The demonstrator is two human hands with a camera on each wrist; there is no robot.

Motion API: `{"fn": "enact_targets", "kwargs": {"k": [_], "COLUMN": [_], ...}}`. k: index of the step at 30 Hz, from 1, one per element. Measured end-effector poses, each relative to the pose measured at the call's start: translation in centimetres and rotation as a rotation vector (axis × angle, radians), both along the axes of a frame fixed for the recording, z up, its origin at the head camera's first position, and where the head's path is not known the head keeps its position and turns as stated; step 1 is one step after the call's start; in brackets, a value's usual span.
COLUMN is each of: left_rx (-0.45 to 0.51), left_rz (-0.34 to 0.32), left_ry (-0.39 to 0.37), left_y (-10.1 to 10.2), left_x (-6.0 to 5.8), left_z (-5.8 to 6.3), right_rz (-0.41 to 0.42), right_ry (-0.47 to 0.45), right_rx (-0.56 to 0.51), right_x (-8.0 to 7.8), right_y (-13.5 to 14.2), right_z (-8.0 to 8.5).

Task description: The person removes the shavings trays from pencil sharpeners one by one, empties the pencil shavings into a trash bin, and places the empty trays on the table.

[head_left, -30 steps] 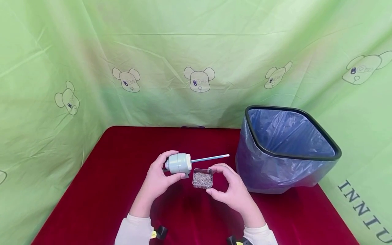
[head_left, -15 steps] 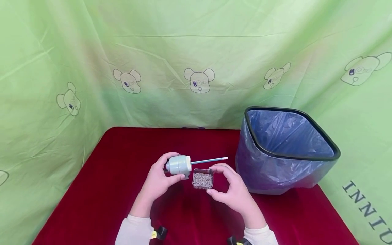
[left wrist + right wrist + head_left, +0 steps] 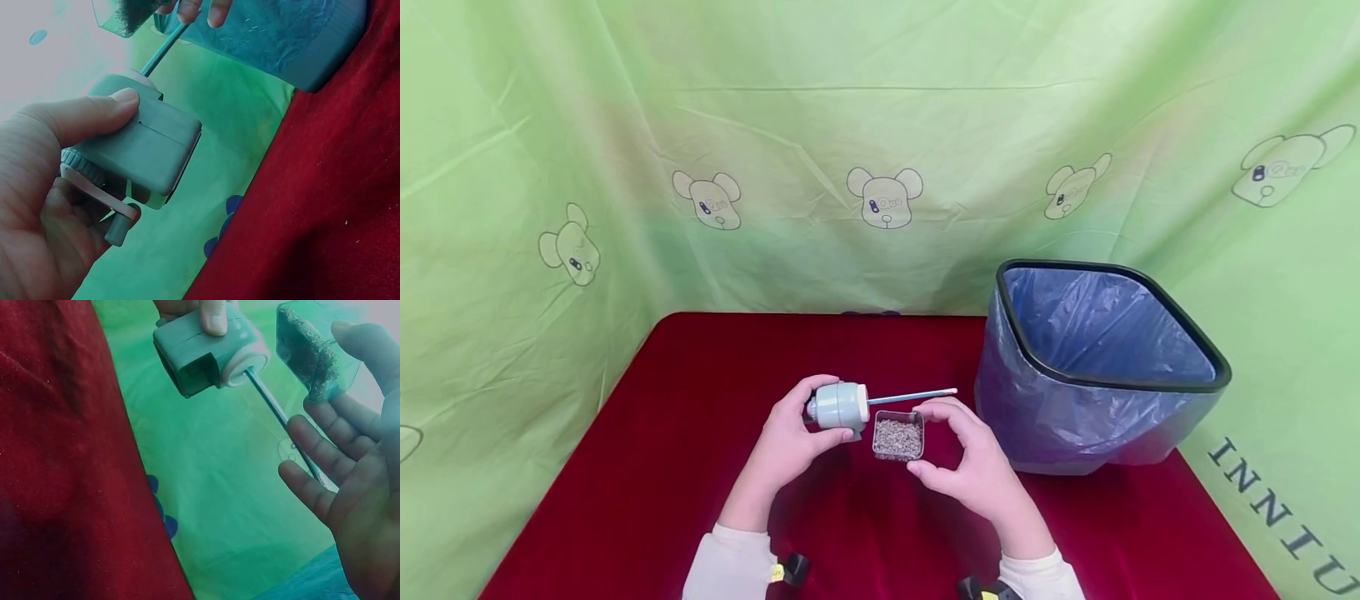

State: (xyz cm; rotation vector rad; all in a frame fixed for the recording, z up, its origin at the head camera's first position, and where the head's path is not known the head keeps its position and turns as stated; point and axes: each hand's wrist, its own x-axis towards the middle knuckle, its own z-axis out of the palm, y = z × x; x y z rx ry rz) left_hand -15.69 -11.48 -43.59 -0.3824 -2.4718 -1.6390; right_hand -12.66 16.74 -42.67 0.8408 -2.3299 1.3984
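Observation:
My left hand (image 3: 784, 442) grips a light blue crank pencil sharpener (image 3: 841, 406) lying on its side, thumb below and fingers above it in the head view. A blue pencil (image 3: 913, 397) juts rightward from its pale front ring. The crank handle (image 3: 117, 230) hangs near my palm in the left wrist view, and an empty drawer slot (image 3: 201, 374) shows in the right wrist view. Between thumb and fingers, my right hand (image 3: 976, 467) pinches a small clear shavings box (image 3: 898, 437), its open top facing the camera and grey-brown shavings inside. The box is apart from the sharpener.
A large trash bin (image 3: 1112, 383) with a black rim and bluish plastic liner stands on the right of the table. Dark red cloth (image 3: 647, 467) covers the table. Green curtains (image 3: 790, 125) with bear drawings enclose the back and sides.
The sharpener and pencil have come down slightly in the head view, the pencil's free end dipping a little. Both grips stay the same, and the shavings box is nearly still.

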Motion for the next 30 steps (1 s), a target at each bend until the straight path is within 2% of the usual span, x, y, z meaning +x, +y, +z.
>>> {"fn": "enact_targets", "kwargs": {"k": [13,30], "left_rx": [-0.024,-0.063], "left_rz": [-0.009,-0.015], "left_ry": [-0.017,-0.052], "left_y": [0.1,0.2], "left_x": [-0.2,-0.4], "left_z": [-0.4,-1.7], "right_rz": [0.030,0.006], "right_ry": [0.035,0.022], "right_rx": [-0.025,-0.014], "right_x": [-0.2,0.3], "right_y": [0.1,0.1], "right_z": [0.1,0.5]}}
